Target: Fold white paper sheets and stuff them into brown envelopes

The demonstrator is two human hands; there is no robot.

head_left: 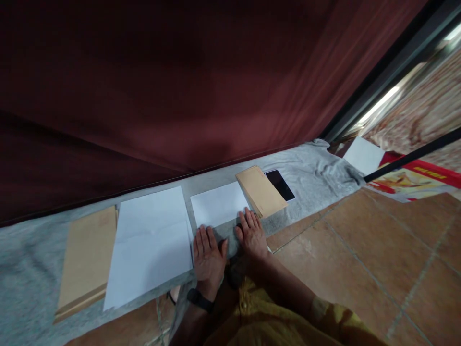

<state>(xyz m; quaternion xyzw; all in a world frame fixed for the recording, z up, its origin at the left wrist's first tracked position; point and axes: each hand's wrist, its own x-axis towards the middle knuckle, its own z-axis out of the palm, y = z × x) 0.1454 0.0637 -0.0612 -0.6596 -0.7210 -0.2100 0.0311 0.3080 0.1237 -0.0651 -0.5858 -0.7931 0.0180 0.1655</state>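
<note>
A white sheet of paper (220,204), about half the size of the sheets at its left, lies flat in front of me. My left hand (209,257) rests palm down at its lower left edge, fingers stretched out and thumb apart. Flat at the sheet's lower right corner is my right hand (253,236), its fingers extended near some brown envelopes (261,190). Neither hand grips anything. Left of my left hand lies a stack of larger white paper (153,245). Beyond that stack, a pile of larger brown envelopes (88,254) is partly covered by it.
A grey cloth (309,168) covers the narrow table. A dark-screened phone (280,185) lies beside the right envelopes. Behind the table hangs a dark red curtain (216,96). A red printed box (414,178) and a black pole (414,156) stand at the right, above the tiled floor (353,254).
</note>
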